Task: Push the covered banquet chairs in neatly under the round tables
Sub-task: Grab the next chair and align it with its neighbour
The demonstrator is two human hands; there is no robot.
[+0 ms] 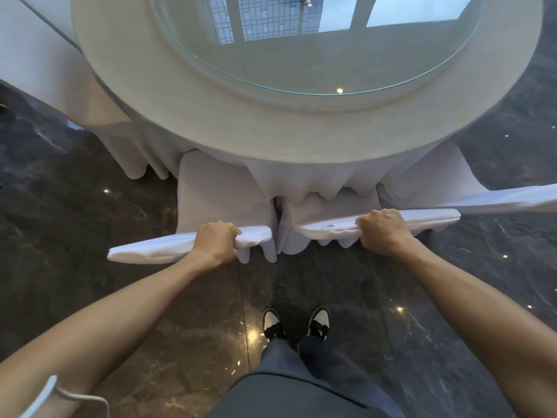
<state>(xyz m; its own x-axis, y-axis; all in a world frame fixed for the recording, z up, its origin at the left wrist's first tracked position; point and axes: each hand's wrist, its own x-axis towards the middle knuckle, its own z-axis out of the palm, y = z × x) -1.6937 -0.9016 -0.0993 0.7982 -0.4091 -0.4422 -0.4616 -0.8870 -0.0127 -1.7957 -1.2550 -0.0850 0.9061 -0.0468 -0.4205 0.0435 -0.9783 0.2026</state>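
Note:
Two banquet chairs in white covers stand side by side at the near edge of a round table (187, 95) draped in a white cloth. My left hand (216, 243) grips the top of the left chair's back (156, 248). My right hand (382, 231) grips the top of the right chair's back (428, 218). Both seats (217, 191) reach under the hanging tablecloth, and the two backs sit slightly angled to each other.
A round glass turntable (301, 76) lies on the table. A third covered chair back (512, 200) is at the right, and more white drapery (36, 55) at the upper left. The floor (75, 206) is dark polished marble; my feet (295, 324) stand just behind the chairs.

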